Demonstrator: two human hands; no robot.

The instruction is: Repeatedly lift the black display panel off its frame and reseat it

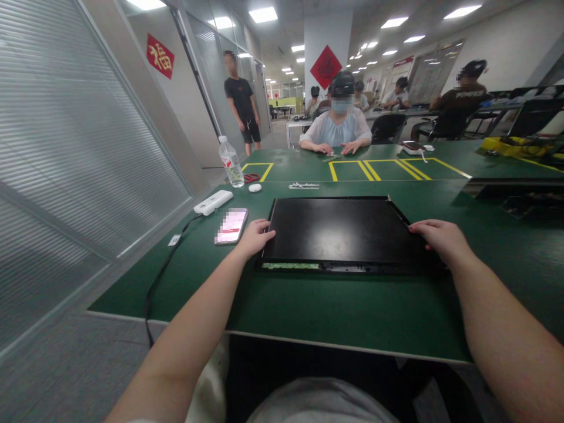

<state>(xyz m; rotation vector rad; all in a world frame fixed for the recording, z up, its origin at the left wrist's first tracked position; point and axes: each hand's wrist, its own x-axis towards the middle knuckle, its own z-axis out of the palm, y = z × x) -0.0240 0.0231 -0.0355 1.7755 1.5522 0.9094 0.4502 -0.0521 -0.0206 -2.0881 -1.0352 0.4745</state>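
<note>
A flat black display panel (339,229) lies in a thin black frame (379,268) on the green table. Along its near edge, a green circuit board strip (291,266) shows at the left. My left hand (257,238) grips the panel's left edge, the thumb on top and the fingers at the side. At the opposite side, my right hand (443,239) is closed on the right edge of the frame, thumb and index finger near its rim. The undersides of both grips are hidden.
Left of the panel are a lit phone (231,226), a white power strip (214,202) with a black cable, a water bottle (231,163) and a white earbud case (255,188). Red-handled scissors (251,177) lie behind. A person (338,126) sits across the green table (343,317).
</note>
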